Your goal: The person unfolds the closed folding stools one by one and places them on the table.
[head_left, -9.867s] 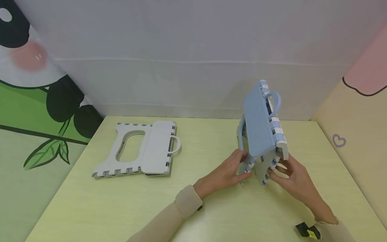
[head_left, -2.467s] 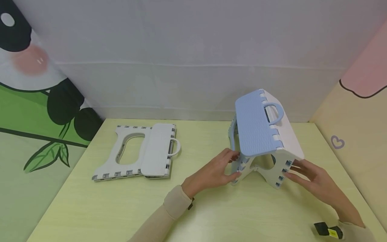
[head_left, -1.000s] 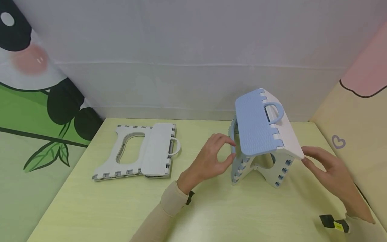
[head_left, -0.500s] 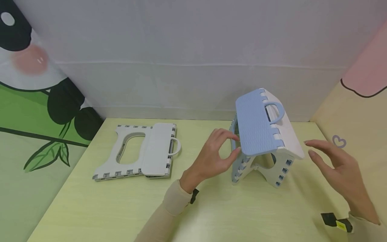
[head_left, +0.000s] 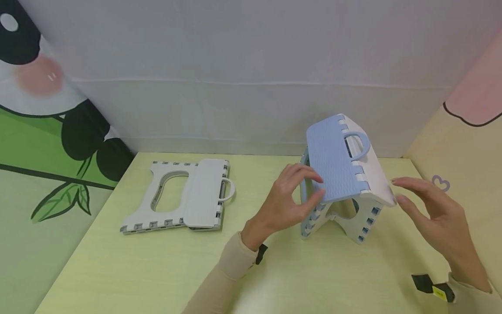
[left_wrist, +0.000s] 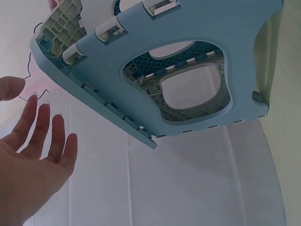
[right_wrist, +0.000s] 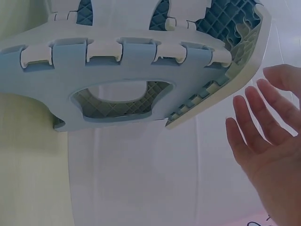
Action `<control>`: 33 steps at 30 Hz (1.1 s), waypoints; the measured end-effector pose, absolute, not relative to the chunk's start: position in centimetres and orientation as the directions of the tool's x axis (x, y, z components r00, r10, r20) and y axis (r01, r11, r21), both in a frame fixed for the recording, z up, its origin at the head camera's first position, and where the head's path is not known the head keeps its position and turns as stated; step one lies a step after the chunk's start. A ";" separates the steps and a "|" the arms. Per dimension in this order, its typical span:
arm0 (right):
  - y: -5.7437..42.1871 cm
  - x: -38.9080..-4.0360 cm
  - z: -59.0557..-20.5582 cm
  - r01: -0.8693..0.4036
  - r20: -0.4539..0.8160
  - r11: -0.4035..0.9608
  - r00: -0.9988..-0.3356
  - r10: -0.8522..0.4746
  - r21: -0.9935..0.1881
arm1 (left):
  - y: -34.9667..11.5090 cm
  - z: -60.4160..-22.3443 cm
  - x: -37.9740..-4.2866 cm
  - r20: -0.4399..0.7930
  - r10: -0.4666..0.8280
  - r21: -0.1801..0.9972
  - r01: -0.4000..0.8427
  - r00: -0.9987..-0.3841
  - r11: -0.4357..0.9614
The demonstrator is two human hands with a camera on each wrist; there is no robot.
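Observation:
A blue and white folding step stool [head_left: 333, 161] stands partly unfolded on the right of the table, its two top panels sloping like a roof. A blue carry handle [head_left: 360, 146] sticks up at the ridge. My left hand [head_left: 288, 200] hovers by the lower edge of the blue panel, thumb and fingers spread; in the left wrist view a gap shows between the hand [left_wrist: 40, 165] and the stool [left_wrist: 106, 70]. On the other side, my right hand [head_left: 441, 218] is just off the white panel's outer corner, fingers loosely extended. Neither hand holds anything.
A folded white step stool [head_left: 201, 194] lies flat on the left of the pale yellow table [head_left: 157, 270], its handle pointing right. A white cloth backdrop [head_left: 235, 113] rises behind the table, and printed panels flank both sides.
The stool has been spread from nearly folded to a wider roof shape. Both hands have since left its legs and risen to the panel edges. The folded white stool stays put.

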State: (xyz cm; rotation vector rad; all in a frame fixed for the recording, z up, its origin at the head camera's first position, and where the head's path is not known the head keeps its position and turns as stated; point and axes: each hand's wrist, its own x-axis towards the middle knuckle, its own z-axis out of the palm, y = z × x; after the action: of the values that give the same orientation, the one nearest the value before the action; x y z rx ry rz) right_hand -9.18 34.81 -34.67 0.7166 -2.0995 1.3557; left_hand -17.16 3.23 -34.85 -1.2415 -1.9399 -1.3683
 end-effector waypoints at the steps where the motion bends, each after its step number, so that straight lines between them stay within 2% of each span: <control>1: 34.7 -9.2 -34.6 -0.690 0.687 0.330 -0.712 -0.147 -0.645 | 3.3 -34.8 -17.1 0.770 0.409 0.497 0.862 -0.490 0.097; 4: 34.2 -9.4 -34.3 -0.718 0.704 0.205 -0.695 -0.151 -0.665 | 3.7 -34.8 -17.0 0.769 0.417 0.496 0.864 -0.486 0.092; 8: 33.6 -9.6 -34.0 -0.729 0.711 0.132 -0.685 -0.162 -0.672 | 4.1 -34.8 -16.8 0.761 0.430 0.500 0.862 -0.485 0.087; 24: 32.3 -9.5 -33.7 -0.731 0.698 0.102 -0.677 -0.233 -0.675 | 4.9 -35.4 -16.6 0.736 0.503 0.482 0.872 -0.454 0.081; 29: 31.7 -9.6 -33.4 -0.754 0.715 0.078 -0.646 -0.266 -0.652 | 5.0 -35.5 -16.6 0.730 0.522 0.458 0.883 -0.440 0.103; 33: 31.3 -9.4 -33.2 -0.766 0.718 0.159 -0.640 -0.273 -0.623 | 5.0 -35.6 -16.6 0.726 0.536 0.444 0.889 -0.431 0.113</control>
State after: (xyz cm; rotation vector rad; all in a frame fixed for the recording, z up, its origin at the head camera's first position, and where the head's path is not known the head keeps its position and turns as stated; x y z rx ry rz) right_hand -9.45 31.28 -33.17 0.9846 -2.0007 1.4894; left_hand -16.61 5.01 -35.58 -1.3860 -2.0124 -1.2458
